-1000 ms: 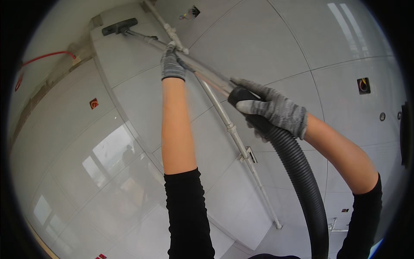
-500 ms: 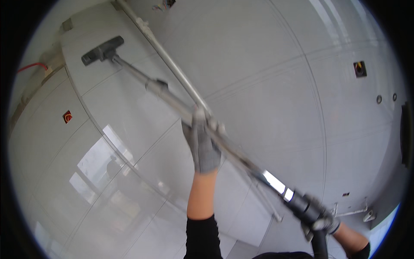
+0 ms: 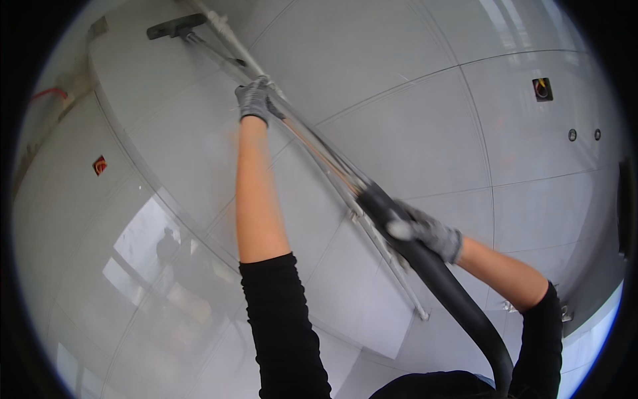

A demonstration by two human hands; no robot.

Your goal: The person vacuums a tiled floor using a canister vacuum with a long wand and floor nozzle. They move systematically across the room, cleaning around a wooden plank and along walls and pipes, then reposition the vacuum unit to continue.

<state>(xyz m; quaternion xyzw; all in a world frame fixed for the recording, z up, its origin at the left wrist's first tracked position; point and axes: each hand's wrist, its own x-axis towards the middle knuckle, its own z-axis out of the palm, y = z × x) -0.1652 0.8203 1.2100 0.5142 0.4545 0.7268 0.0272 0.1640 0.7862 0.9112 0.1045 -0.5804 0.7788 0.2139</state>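
Head view: step in hand?
Guiding the nozzle (image 3: 175,27) over upper tiles (image 3: 143,73), I judge; left hand (image 3: 254,98) fingers curled around the wand (image 3: 322,151), right hand (image 3: 430,234) around the hose (image 3: 458,299).
Next move?
Calls for both grips steady.

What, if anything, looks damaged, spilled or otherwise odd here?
The dark wall box at upper right and the red box at left have no covers, leaving coloured wires showing, which looks unfinished. I see no spill.

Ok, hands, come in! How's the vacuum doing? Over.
Left hand round tube; right hand round hose end. Nozzle at tube's far end. Pipe runs close behind tube; can't tell if touching.
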